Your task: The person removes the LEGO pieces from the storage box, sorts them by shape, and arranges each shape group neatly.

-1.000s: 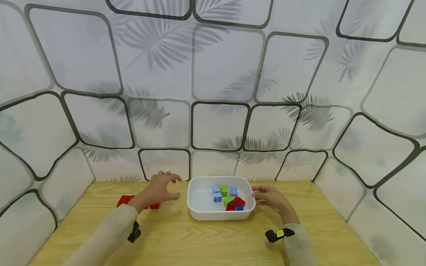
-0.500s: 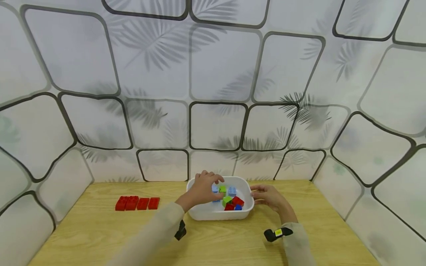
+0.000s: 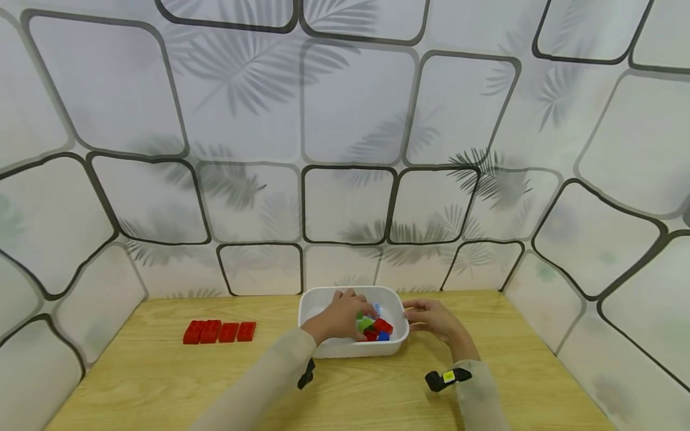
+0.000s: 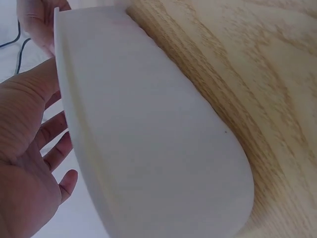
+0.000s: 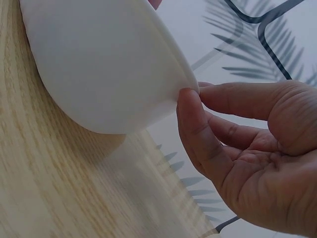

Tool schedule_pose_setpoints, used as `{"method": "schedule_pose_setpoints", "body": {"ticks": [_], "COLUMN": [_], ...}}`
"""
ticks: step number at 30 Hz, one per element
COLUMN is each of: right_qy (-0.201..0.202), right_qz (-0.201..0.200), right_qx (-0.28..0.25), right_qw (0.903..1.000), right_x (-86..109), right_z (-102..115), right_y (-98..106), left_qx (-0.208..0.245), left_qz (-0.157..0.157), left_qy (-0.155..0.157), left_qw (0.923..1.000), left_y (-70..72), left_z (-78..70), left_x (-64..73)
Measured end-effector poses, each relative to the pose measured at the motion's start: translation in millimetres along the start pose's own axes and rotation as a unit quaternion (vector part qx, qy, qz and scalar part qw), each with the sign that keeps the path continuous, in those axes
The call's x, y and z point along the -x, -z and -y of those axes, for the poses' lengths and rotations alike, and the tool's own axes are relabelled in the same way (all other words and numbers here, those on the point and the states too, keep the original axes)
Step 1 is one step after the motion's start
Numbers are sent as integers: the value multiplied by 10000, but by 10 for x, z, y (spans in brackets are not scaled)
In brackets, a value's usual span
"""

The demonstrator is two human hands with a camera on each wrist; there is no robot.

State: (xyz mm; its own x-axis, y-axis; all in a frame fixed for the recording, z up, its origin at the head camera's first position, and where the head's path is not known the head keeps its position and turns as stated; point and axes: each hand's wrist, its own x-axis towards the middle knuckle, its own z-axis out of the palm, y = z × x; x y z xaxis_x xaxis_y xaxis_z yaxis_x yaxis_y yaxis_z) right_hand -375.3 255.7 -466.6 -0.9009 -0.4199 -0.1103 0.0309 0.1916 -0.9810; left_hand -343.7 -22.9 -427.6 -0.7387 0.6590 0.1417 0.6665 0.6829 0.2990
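Observation:
A white plastic bin (image 3: pixel 308 305) holds several toy building bricks: light green (image 3: pixel 365 324), red (image 3: pixel 383 326), blue (image 3: pixel 383 336) and light blue. My left hand (image 3: pixel 341 316) reaches over the bin's left side and down among the bricks, thumb and fingers apart around the green ones. It covers part of the light blue bricks. In the left wrist view the bin's wall hides the fingertips of the left hand (image 4: pixel 29 153). At the bin's right end, my right hand (image 3: pixel 438 323) pinches the rim between thumb and finger, as the right wrist view shows of the right hand (image 5: pixel 247 144).
Several red bricks (image 3: pixel 219 331) lie in a row on the wooden table (image 3: pixel 162 383), left of the bin. A patterned wall covering (image 3: pixel 345 203) rises behind the table and along both sides. Each wrist wears a small black camera (image 3: pixel 447 378).
My left hand has moved right from beside the bin, passed over its rim and lowered among the bricks. The red row it partly hid now shows. My right hand stays at the rim.

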Motion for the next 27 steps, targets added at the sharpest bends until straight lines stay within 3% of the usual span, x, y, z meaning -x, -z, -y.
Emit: {"method": "schedule_pose_setpoints", "body": {"ticks": [6, 14, 27], "right_qy": [-98, -151, -144], "right_qz": [-81, -133, -165], "right_qx": [6, 44, 54], "right_qw": [9999, 9998, 9997], "right_x": [0, -1, 0], "right_z": [-7, -19, 23], "right_y": [-12, -10, -16], "left_qx": [-670, -1081, -841], "left_qz": [250, 439, 172], "left_qy": [-93, -56, 113], "left_qw": [9974, 9932, 9962], "left_y": [-53, -109, -95], "left_z": [16, -38, 97], "left_x": [-41, -107, -98]}}
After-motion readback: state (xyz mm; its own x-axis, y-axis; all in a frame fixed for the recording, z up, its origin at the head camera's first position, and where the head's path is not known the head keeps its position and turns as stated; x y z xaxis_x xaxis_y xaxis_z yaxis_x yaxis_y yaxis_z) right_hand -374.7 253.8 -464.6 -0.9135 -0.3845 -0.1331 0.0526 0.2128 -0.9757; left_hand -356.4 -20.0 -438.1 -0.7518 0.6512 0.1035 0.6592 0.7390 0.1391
